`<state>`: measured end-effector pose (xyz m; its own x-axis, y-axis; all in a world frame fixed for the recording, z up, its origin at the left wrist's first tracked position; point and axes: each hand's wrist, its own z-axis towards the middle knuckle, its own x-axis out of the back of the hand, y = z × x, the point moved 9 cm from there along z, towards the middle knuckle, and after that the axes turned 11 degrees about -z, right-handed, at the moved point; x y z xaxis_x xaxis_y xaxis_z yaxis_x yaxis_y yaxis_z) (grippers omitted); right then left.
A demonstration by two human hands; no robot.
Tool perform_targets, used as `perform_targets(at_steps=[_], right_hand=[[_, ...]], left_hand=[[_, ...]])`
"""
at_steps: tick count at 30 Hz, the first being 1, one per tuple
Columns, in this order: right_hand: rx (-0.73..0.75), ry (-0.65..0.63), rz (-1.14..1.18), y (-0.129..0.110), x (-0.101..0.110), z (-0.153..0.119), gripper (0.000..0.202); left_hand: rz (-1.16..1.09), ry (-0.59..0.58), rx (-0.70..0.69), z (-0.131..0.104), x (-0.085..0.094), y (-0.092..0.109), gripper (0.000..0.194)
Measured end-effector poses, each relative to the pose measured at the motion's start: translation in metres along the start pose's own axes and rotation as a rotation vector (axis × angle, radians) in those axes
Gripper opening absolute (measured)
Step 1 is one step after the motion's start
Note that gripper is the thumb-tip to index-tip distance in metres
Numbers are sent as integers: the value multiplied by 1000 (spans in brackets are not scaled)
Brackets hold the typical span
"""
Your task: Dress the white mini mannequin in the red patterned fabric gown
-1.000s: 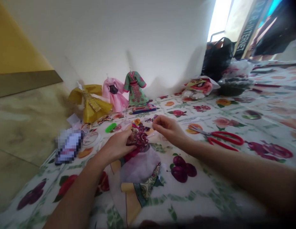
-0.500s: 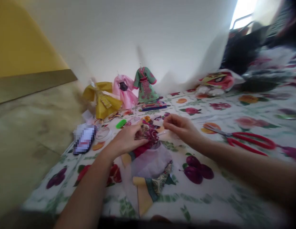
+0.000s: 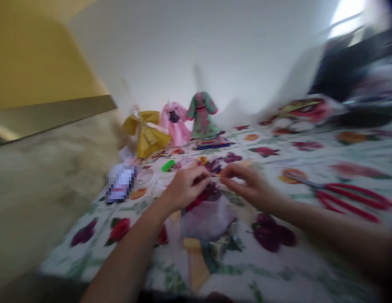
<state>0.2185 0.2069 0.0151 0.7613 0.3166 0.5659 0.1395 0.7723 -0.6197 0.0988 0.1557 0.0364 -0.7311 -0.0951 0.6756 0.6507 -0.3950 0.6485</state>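
Observation:
Both hands meet over a small heap of fabric in the middle of the table. My left hand (image 3: 191, 184) is closed, thumb and fingers pinched together. Facing it, my right hand (image 3: 248, 184) is also pinched, its fingertips almost touching the left ones. Something thin and pale seems to run between them, too small and blurred to name. Just below the fingers lies sheer whitish tulle (image 3: 206, 221) with dark red fabric at its top. Nearer to me is a patterned green fabric piece (image 3: 211, 254) beside a beige piece (image 3: 196, 267).
Red-handled scissors (image 3: 350, 195) lie to the right. Yellow (image 3: 148, 139), pink (image 3: 175, 124) and green (image 3: 202, 115) doll dresses stand by the wall. A bright green oval item (image 3: 168, 165) and a dark-edged, pixelated object (image 3: 121, 185) are at left on the fruit-print tablecloth (image 3: 85, 261).
My left hand has moved up off the dark red fabric towards my right hand, so their fingertips now come together. The whole view has shifted slightly.

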Motion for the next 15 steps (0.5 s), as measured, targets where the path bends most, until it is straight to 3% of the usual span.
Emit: perform_targets(at_steps=[4, 8, 11, 13, 15], right_hand=[[-13, -11, 39, -1, 11, 7, 9], [-45, 90, 17, -2, 41, 17, 5], [8, 20, -102, -16, 60, 23, 7], [45, -41, -270, -13, 82, 26, 9], [24, -3, -457, 10, 125, 29, 7]], left_hand=[[23, 67, 98, 0, 9, -16, 20], [72, 175, 130, 1, 20, -32, 29], [135, 226, 124, -1, 23, -31, 29], [163, 252, 126, -2, 24, -30, 26], [202, 279, 124, -3, 26, -31, 22]])
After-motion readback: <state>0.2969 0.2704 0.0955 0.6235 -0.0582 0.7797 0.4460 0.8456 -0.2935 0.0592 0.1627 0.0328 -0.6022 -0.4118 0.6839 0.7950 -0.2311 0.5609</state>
